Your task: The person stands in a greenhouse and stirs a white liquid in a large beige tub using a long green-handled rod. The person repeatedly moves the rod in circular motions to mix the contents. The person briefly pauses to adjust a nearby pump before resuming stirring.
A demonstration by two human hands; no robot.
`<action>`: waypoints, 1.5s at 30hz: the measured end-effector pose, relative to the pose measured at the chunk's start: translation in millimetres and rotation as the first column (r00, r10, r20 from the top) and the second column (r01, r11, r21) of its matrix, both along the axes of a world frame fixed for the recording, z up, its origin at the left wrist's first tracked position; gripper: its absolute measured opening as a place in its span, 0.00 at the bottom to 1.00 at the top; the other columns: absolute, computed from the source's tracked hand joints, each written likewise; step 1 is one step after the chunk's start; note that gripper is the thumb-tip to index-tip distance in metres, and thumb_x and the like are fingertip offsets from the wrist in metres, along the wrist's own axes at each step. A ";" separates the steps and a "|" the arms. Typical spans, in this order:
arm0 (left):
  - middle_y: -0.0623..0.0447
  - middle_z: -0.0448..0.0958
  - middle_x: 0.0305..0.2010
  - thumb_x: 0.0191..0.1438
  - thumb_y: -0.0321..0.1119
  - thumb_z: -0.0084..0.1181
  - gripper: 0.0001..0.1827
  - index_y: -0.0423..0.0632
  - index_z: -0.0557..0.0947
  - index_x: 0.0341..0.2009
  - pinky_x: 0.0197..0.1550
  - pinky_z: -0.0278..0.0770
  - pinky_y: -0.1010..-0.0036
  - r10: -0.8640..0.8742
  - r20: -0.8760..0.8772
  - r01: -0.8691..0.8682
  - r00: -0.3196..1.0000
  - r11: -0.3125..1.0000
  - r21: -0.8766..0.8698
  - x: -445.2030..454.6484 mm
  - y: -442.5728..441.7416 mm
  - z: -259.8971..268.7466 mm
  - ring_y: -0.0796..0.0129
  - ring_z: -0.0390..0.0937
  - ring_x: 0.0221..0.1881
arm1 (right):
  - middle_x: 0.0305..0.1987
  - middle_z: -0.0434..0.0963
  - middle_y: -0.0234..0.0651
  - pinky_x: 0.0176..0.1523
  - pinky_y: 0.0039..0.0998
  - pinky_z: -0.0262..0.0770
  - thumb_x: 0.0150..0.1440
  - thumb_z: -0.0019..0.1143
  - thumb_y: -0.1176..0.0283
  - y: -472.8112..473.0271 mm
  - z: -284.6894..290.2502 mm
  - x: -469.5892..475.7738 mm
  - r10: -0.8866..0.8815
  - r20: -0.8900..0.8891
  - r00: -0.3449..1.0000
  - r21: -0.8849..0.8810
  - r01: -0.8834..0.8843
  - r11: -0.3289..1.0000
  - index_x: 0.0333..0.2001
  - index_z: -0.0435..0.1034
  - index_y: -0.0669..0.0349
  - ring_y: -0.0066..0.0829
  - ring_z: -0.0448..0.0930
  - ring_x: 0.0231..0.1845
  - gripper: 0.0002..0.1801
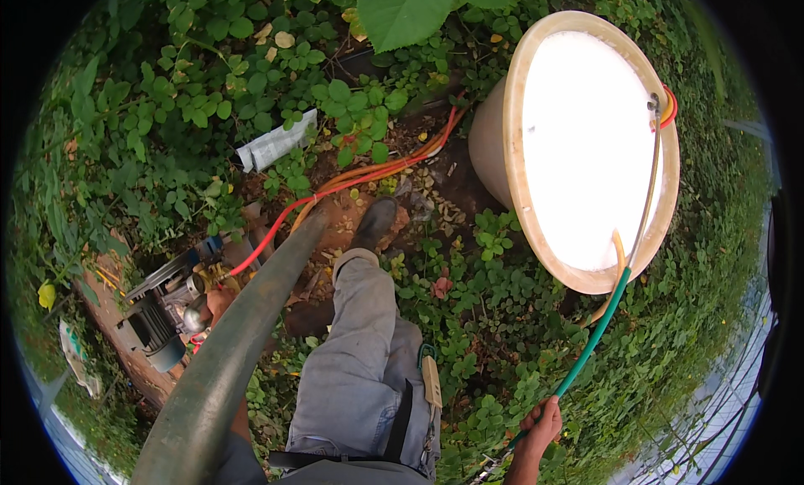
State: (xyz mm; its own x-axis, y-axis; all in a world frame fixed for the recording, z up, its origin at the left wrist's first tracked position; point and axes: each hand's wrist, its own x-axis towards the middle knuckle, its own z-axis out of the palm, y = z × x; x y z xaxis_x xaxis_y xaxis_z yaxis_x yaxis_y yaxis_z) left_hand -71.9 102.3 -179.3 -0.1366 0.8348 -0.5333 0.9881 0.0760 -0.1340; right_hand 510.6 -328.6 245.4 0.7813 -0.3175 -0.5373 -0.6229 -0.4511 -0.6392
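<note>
My right hand (541,422) is closed around a green tube (593,340) at the lower right. A thin metal lance runs on from that tube across the opening of a large plastic tub (516,139), whose inside is bright white. On the left, my left hand (220,303) is at the brass fittings of a motor pump (157,328); a metal pipe partly hides it, so its grip cannot be made out. A red hose (270,234) leads from the pump, beside orange hoses (377,168), towards the tub.
A thick metal pipe (245,334) slants across the near left. Leafy bushes (188,83) surround the spot. A crumpled printed sheet (279,142) lies among the leaves. The pump rests on a brown board (113,315). My boot (375,221) stands on reddish ground.
</note>
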 end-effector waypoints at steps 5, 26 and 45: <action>0.50 0.80 0.43 0.55 0.51 0.49 0.19 0.52 0.84 0.38 0.46 0.74 0.67 -0.521 -0.243 0.459 0.818 0.846 -0.270 7.6 0.2 6.1 0.61 0.77 0.48 | 0.17 0.60 0.24 0.12 0.20 0.46 0.65 0.47 0.56 1.0 0.5 0.9 0.019 0.001 1.000 -0.017 -0.019 1.000 0.26 0.63 0.59 0.12 0.53 0.11 0.20; 0.55 0.78 0.46 0.58 0.48 0.46 0.16 0.57 0.82 0.44 0.48 0.73 0.66 -0.671 -0.269 0.460 0.691 0.695 -0.552 35.0 3.0 22.1 0.64 0.75 0.51 | 0.17 0.61 0.25 0.13 0.20 0.46 0.65 0.47 0.57 3.5 -1.2 2.3 0.044 0.009 0.999 -0.012 -0.044 0.999 0.25 0.63 0.59 0.13 0.54 0.11 0.20; 0.62 0.77 0.51 0.58 0.45 0.45 0.16 0.63 0.82 0.46 0.50 0.72 0.68 -0.744 -0.245 0.495 0.621 0.615 -0.613 45.5 8.0 33.7 0.67 0.72 0.55 | 0.17 0.61 0.25 0.14 0.21 0.47 0.65 0.47 0.56 3.4 -1.4 2.6 0.032 0.005 0.999 -0.013 -0.031 0.999 0.26 0.64 0.59 0.13 0.54 0.12 0.20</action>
State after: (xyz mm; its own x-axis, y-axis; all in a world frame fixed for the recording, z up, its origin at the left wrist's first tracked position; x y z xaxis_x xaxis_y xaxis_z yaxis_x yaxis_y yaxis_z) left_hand -26.4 110.3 -145.6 0.0048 0.4770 -0.8789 0.5699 -0.7235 -0.3896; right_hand 513.2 -325.2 244.0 0.7937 -0.2995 -0.5294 -0.6051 -0.4785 -0.6363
